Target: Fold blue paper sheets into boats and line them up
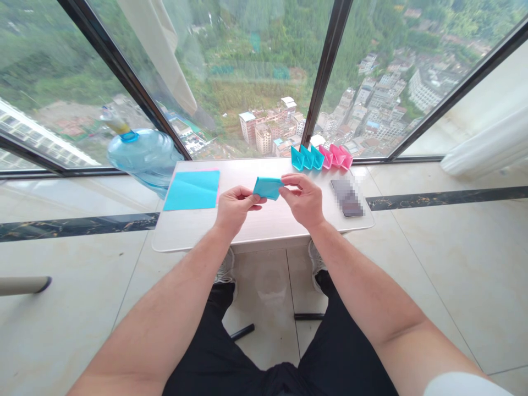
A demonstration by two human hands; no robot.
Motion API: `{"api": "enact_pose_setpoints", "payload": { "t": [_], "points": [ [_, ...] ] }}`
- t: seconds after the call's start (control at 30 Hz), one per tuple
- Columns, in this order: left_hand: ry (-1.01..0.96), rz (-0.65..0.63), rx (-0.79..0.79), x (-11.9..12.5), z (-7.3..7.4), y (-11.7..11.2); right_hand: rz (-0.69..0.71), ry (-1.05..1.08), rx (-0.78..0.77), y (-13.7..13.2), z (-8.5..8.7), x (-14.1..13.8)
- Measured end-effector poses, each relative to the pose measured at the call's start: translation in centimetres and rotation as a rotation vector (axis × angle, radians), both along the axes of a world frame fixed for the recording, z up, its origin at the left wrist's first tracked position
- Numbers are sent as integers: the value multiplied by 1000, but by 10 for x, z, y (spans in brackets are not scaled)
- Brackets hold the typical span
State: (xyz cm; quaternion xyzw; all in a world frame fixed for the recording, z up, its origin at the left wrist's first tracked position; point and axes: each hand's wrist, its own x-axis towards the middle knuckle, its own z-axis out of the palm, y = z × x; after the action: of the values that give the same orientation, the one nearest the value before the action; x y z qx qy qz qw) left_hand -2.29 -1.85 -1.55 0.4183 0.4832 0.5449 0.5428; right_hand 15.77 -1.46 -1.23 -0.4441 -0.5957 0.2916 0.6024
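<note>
A small folded piece of blue paper [267, 188] is held up over the white table [198, 231]. My left hand [235, 208] pinches its lower left corner between thumb and fingers. At its right edge, the thumb and fingertips of my right hand [304, 199] close on the paper. Flat sheets of blue paper [192, 190] lie on the table's left side, with a pink edge peeking out along the right. Along the back right edge stands a row of folded paper boats, blue ones [307, 158] beside pink ones [336, 158].
A phone [347, 197], partly blurred, lies on the table's right side. Left of the table, a large clear blue water bottle [142, 157] stands by the window. Tall windows with dark frames [324, 71] rise behind the table. A pale curtain [490, 143] hangs at the right.
</note>
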Motion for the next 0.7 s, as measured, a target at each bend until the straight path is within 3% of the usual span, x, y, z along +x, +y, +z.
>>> {"api": "enact_pose_setpoints", "payload": {
  "t": [0.23,0.33,0.5,0.7],
  "points": [
    [119,14,40,-2,-3,1,32,-51,-44,1,3,3],
    [404,71,137,-9,-4,2,20,-123,3,1,3,7],
    [985,111,466,-15,-5,0,60,-449,261,-2,-1,10],
    [1195,51,636,-5,-10,-2,48,-743,323,-8,-8,5]
  ]
}}
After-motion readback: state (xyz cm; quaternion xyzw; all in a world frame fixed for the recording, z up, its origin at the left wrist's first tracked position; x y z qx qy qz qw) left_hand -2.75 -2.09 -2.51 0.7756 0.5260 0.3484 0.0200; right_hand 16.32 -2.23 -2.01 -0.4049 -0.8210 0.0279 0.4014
